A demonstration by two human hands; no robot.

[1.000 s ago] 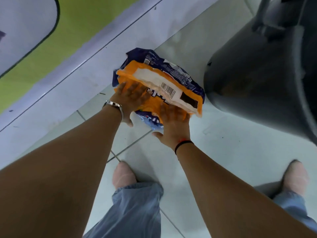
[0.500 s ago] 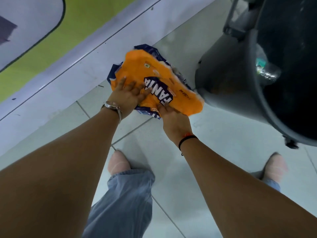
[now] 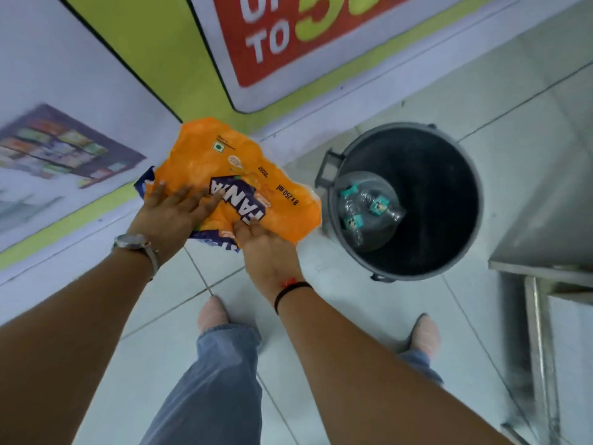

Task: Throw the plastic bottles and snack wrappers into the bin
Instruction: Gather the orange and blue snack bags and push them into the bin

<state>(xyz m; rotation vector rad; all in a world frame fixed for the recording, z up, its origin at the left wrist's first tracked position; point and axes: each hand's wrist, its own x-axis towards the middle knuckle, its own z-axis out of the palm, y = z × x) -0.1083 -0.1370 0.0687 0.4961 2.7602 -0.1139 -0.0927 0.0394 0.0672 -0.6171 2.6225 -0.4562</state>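
Note:
Both hands hold a bundle of plastic wrappers above the floor, left of the bin. On top is a large orange wrapper [image 3: 244, 175] with a dark blue logo; blue wrapper edges stick out beneath it. My left hand [image 3: 170, 213] presses flat on its left side. My right hand [image 3: 263, 248] grips its near edge. The dark grey round bin [image 3: 455, 239] stands open on the floor to the right, and clear plastic bottles [image 3: 365, 207] with teal labels lie inside it.
A wall with a green, white and red poster [image 3: 288, 43] runs along the left and top. A metal table or shelf frame [image 3: 545, 284] stands at the right edge. My two feet are on the pale floor tiles [image 3: 353, 300] below.
The view has pulled back and up, so the whole bin and its bottles now show. The wrapper bundle has turned orange side up and stays in both hands, left of the bin.

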